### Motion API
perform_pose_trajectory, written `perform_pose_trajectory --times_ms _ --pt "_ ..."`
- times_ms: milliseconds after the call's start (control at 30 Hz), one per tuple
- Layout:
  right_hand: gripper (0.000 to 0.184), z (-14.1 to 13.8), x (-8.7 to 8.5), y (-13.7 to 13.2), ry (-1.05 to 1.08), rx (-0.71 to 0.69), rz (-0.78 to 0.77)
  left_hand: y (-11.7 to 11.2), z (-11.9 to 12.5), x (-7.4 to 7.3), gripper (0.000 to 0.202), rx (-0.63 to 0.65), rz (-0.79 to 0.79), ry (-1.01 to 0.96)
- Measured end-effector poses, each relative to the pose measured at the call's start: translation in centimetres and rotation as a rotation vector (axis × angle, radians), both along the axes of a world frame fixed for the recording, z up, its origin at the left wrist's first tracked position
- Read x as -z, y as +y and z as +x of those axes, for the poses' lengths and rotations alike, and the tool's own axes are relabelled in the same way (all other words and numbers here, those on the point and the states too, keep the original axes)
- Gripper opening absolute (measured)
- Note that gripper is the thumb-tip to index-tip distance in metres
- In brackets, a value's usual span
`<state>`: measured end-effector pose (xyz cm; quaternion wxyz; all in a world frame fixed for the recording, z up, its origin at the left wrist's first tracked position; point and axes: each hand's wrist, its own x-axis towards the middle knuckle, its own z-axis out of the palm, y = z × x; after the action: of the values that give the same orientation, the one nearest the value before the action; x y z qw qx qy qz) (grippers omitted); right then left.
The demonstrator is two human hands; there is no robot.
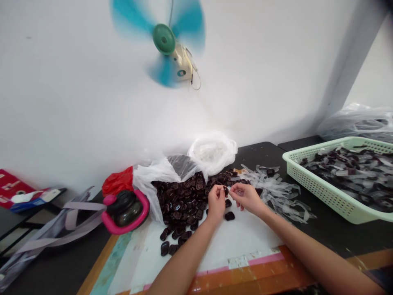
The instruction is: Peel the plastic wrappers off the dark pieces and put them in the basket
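Note:
My left hand (216, 201) pinches a small dark brown plastic piece (226, 191) between thumb and fingertips. Close against it on the right, my right hand (247, 199) has thumb and forefinger pressed together; whatever lies between them is too small to make out. Two more dark pieces (229, 216) lie on the white sheet (245, 233) just below the hands. To the left, a large heap of similar glossy pieces (179, 200) spills from a white plastic bag (150, 176). Right of my hands lies a loose bunch of translucent strips (285, 190).
A pale green basket (325, 192) holds many dark pieces with strips. At left are a pink-rimmed dark object (125, 211), a red bag (118, 181) and grey ribbon straps (61, 235). A blue fan (164, 39) spins on the wall above a white bag (213, 151).

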<state>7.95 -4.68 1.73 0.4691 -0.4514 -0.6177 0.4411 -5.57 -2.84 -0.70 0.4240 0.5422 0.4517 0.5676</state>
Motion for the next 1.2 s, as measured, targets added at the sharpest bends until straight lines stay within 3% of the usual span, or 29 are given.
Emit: perform_pose_trajectory --times_ms 367,733,967,1200 --pt "0.03 0.45 -0.72 -0.01 0.101 -0.118 -0.039 -0.11 -0.26 -0.06 0.021 0.019 0.057 0.044" --pt "0.032 0.59 -0.48 0.21 0.211 -0.074 -0.067 -0.4 0.35 -0.64 0.022 0.133 -0.185 -0.106" --pt "0.03 0.45 -0.37 0.1 0.193 -0.108 -0.083 -0.37 0.36 -0.53 0.021 0.068 -0.136 -0.067" --pt "0.03 0.58 -0.4 0.25 0.184 -0.1 -0.111 -0.13 0.21 -0.12 0.021 0.112 -0.091 -0.032"
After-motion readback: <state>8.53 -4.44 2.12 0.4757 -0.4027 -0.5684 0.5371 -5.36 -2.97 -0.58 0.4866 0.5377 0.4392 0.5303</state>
